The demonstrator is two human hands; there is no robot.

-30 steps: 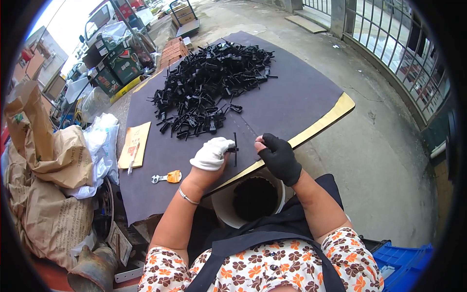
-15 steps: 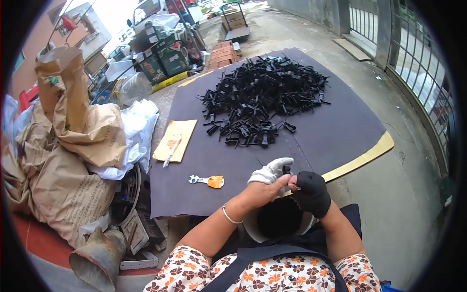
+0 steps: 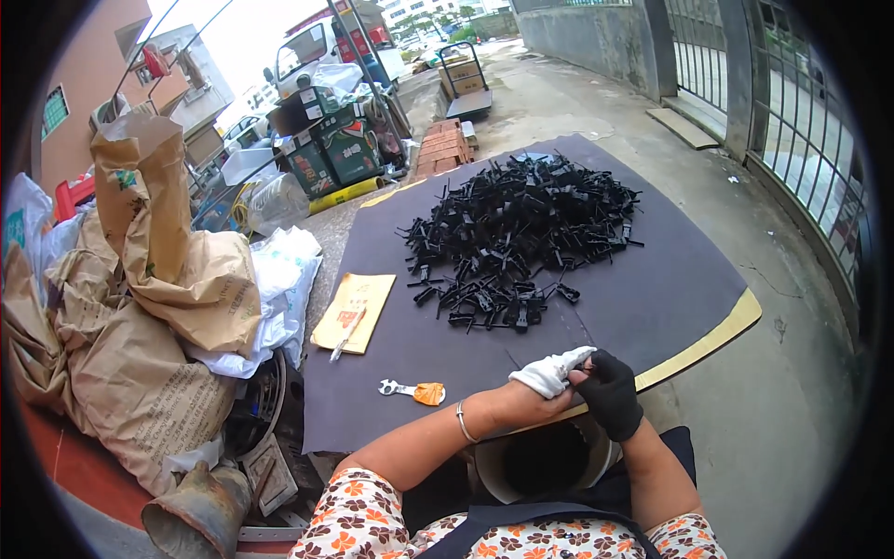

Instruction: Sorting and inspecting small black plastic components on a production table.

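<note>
My left hand (image 3: 549,380), in a white glove that leaves some fingers bare, is closed beside the table's near edge. Against it presses my right hand (image 3: 607,393), in a black fingerless glove, its fingers pinched together. Whatever lies between the fingertips is hidden by the gloves. Below both hands stands a pale bucket (image 3: 607,449), dark inside, its contents not distinguishable. Beyond them, a large heap of small black plastic parts (image 3: 531,219) covers the table's far middle, with some stray parts along its near side.
On the dark-topped table (image 3: 447,359) lie a wrench (image 3: 399,387) with an orange wrapping and a yellow notebook (image 3: 368,296) with a pen (image 3: 346,335). Brown paper sacks (image 3: 130,373) crowd the left side. A barred fence (image 3: 810,149) runs along the right; a platform trolley (image 3: 470,101) stands far off.
A black plastic part that showed at my left hand's fingers is now out of sight. My hands have drawn closer together and my left hand has curled inward. The whole view has shifted slightly.
</note>
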